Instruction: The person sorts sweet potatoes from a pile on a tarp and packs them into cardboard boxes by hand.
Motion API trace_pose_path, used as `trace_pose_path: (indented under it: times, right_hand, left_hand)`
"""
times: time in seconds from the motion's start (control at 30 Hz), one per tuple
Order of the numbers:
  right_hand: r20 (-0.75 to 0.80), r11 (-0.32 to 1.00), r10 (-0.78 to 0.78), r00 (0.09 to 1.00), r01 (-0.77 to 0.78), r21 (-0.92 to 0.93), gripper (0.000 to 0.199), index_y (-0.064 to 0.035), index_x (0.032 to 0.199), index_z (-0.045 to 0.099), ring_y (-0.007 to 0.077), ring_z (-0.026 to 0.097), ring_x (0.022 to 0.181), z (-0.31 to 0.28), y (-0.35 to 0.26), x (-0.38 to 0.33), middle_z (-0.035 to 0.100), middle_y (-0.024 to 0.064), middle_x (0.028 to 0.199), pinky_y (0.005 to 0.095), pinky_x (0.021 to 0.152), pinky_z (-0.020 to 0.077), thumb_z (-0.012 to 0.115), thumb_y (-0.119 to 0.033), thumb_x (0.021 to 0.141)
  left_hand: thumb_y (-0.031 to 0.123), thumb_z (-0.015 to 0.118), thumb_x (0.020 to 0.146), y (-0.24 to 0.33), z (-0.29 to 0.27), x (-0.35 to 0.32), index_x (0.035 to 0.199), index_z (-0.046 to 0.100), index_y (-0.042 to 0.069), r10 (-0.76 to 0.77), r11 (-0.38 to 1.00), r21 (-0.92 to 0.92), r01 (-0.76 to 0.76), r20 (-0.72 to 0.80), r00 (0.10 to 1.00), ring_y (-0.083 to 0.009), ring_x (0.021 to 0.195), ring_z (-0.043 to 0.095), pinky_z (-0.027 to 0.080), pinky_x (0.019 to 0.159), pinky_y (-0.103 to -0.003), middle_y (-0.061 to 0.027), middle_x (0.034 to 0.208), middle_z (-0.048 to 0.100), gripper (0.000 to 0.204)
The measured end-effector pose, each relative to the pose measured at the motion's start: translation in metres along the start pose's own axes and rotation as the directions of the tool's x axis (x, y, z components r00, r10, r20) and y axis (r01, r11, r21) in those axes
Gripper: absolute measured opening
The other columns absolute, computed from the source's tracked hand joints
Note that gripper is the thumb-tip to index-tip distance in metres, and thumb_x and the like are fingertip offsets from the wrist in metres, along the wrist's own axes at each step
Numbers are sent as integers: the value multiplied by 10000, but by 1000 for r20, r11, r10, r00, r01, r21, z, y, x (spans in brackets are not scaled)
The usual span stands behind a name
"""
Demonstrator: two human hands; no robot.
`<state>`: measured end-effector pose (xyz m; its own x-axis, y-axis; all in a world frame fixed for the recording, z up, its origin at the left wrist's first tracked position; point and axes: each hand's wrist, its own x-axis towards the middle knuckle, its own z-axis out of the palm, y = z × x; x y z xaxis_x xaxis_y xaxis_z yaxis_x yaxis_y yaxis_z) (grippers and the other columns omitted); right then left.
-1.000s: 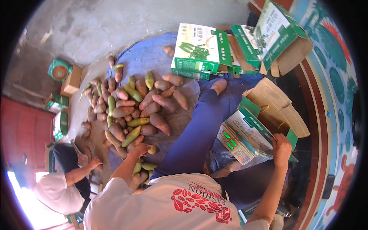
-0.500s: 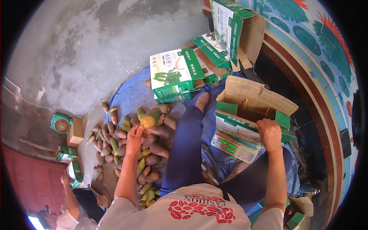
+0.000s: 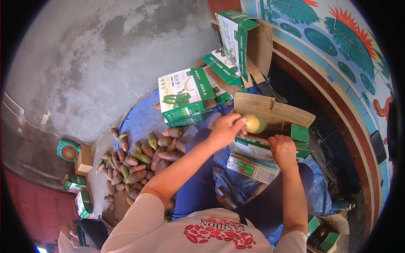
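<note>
Head | left fingers (image 3: 240, 122) grasping green vegetable (image 3: 256, 124) at carton's (image 3: 252, 146) open mouth | right fingers (image 3: 276, 141) clasping its near edge

The left grip (image 3: 227, 130) holds a greenish vegetable (image 3: 255, 124) at the carton (image 3: 294, 115).

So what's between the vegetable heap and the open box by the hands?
The person's left leg in blue trousers, with the left forearm above it, then some blue sheet. The head view shows this.

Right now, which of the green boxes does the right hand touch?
The open box beside the lit scale: the right hand is on its near edge, while the other green boxes lie away from that hand.
</note>
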<state>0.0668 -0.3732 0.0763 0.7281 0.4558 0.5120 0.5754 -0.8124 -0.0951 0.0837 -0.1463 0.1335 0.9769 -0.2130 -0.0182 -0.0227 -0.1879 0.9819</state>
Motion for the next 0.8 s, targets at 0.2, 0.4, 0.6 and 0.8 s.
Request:
trace_pose_path:
  times: [0.2, 0.4, 0.6, 0.8]
  right_hand:
    - [9, 1000, -8, 1000, 8, -11, 36, -109, 682, 541, 208, 552, 637, 3, 0, 1, 526, 41, 659, 332, 590, 438, 572, -95, 691]
    - [2, 1000, 18, 1000, -18, 19, 57, -105, 677, 531, 216, 546, 621, 6, 2, 2, 516, 45, 643, 340, 582, 431, 587, -93, 680]
    - [-2, 995, 57, 998, -56, 83, 71, -93, 711, 562, 226, 559, 650, 6, 2, 2, 532, 56, 653, 349, 595, 436, 625, -109, 684]
    - [53, 990, 103, 993, -108, 93, 110, -81, 763, 580, 265, 558, 690, 6, 0, 4, 544, 70, 694, 372, 635, 447, 657, -114, 692]
  left_hand:
    - [223, 535, 885, -27, 45, 40, 749, 564, -17, 181, 859, 455, -235, 159, 970, -209, 609, 609, 474, 607, -329, -120, 676, 617, 278]
    - [265, 565, 819, -42, 59, 46, 772, 606, 12, 57, 688, 699, -194, 215, 975, -372, 816, 588, 462, 706, -457, -201, 816, 614, 260]
    - [218, 600, 818, -29, 38, 28, 810, 574, 8, 229, 739, 635, -225, 77, 970, -365, 811, 581, 461, 701, -430, -181, 829, 605, 211]
    - [93, 621, 772, -26, -48, -24, 937, 574, 18, 509, 769, 572, -284, -278, 815, -311, 880, 577, 454, 781, -385, -139, 926, 594, 187]
